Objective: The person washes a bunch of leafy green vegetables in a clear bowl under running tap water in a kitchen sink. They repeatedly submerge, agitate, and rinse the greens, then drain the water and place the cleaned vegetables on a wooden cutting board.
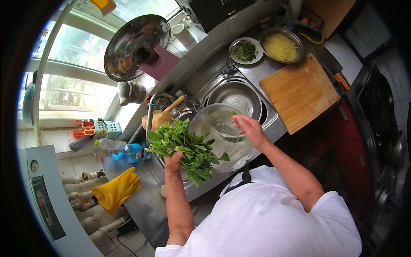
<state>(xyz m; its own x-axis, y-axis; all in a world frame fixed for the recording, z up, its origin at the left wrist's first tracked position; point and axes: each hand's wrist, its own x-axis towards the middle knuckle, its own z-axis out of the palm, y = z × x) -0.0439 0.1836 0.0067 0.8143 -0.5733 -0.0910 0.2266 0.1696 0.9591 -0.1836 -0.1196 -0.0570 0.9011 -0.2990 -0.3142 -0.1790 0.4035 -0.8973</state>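
Note:
My left hand [173, 162] grips a large bunch of leafy green vegetables [189, 149] by its side. The bunch hangs over the left part of a translucent plastic bowl [237, 157], covering some of its rim. Over the bowl's right side is my right hand [252, 130], its fingers slightly bent. A small green bit [233, 113] shows at its fingertips; whether they pinch it I cannot tell. Behind the plastic bowl, a round metal basin [236, 93] sits in the sink.
A wooden cutting board [300, 93] lies right of the sink, with an orange-handled cleaver [341, 80] beyond it. Behind are a plate of chopped greens [245, 51] and a metal bowl of pale yellow shreds [281, 47]. The faucet [150, 119], plastic bottles [133, 153] and yellow rubber gloves [117, 191] are at left.

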